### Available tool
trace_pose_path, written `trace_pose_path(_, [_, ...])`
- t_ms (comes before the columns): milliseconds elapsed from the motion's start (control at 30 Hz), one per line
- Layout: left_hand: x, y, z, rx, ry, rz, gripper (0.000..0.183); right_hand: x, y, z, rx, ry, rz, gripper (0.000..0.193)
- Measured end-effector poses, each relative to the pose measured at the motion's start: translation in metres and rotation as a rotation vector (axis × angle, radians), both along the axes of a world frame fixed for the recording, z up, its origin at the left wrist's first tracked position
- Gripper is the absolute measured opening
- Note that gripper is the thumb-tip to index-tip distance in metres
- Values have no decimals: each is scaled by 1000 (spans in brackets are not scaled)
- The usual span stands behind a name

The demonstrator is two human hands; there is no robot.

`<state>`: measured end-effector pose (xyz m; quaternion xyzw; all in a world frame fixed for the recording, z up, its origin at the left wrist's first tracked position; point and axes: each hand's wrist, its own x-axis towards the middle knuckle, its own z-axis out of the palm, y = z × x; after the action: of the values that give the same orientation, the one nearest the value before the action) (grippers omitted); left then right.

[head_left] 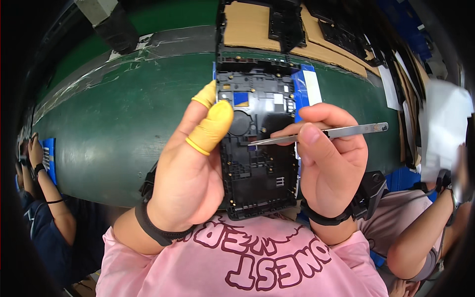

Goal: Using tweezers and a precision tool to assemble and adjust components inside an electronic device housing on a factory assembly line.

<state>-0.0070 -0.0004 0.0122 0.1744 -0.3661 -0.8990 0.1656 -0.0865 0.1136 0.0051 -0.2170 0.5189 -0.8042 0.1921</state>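
Note:
A black plastic housing [257,183] with ribs, small brass inserts and a round recess lies before me, its near end close to my body. My left hand [190,148] grips its left edge, with yellow finger cots on the thumb and a fingertip. Between the thumb and fingers of my right hand [334,153] is a pair of metal tweezers [341,131]. The tips point left and rest over the middle of the housing, just below the round recess. Whether anything tiny sits between the tips I cannot make out.
A blue piece with a white strip [311,88] shows beyond the housing's right edge. More black plastic parts [287,27] lie on cardboard [247,24] at the back of the green table [109,123]. Other people work at left [54,208] and right [415,237], one near a white sheet [445,123].

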Motion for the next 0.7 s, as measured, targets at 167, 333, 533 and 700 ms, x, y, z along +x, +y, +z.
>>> trace_pose_path(167, [-3,-2,0,36,40,-29,47,-8,4,-8,-152,-106,147,20])
trace_pose_path(333, [-2,-2,1,37,40,-31,48,-8,3,-9,-152,-77,138,21])
trace_pose_path(533, [-2,-1,2,36,43,-30,47,-8,3,-10,-137,-48,121,20])
trace_pose_path(700, [-1,0,2,48,71,-24,47,-9,4,-10,-115,-16,115,19])
